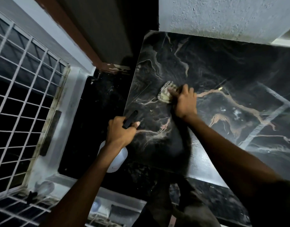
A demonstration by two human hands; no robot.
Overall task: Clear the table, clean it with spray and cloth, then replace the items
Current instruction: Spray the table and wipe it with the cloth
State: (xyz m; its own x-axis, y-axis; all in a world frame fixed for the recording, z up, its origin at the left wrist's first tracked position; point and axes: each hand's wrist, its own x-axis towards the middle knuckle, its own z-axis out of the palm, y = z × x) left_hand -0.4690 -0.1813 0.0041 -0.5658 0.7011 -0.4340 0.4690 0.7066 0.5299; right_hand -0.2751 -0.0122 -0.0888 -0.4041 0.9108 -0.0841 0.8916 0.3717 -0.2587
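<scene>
A black marble-patterned table top (222, 76) with tan veins fills the right half of the head view. My right hand (184, 102) grips a pale crumpled cloth (165, 93) and holds it down on the table surface near the left edge. My left hand (120, 133) grips a spray bottle (118, 158) by its black trigger head, at the table's left edge. The bottle's white body hangs below my wrist over the dark floor.
A window with a white metal grille (23, 95) stands to the left. A grey rough wall (222, 15) runs behind the table. Dark floor (95, 112) lies between the window and the table. A small pale object (96, 205) lies near the bottom ledge.
</scene>
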